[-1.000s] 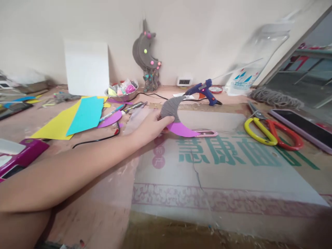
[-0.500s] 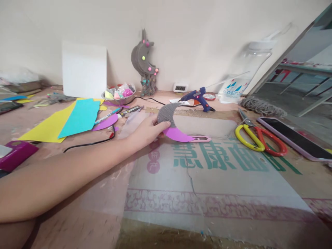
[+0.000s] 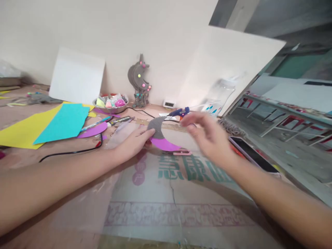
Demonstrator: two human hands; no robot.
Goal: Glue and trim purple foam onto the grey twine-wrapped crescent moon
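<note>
My left hand (image 3: 135, 141) is closed on a crescent-shaped piece (image 3: 159, 136), grey yarn wound over its upper half and purple card showing below. The crescent rests on a flattened cardboard box (image 3: 181, 186) with green printing. My right hand (image 3: 207, 136) hovers just right of the crescent, blurred by motion, fingers apart and curled, holding nothing I can see. A blue glue gun (image 3: 180, 112) lies just beyond it.
Yellow (image 3: 20, 133) and teal paper sheets (image 3: 63, 122), purple cutouts, pens and a black cable lie at the left. A bowl of coloured bits (image 3: 111, 103) and a finished grey moon ornament (image 3: 138, 81) stand by the wall. A phone (image 3: 250, 154) lies at the right.
My right hand has come into view from the right and reached toward the crescent. The view has tilted up and swung right. My left hand still holds the crescent.
</note>
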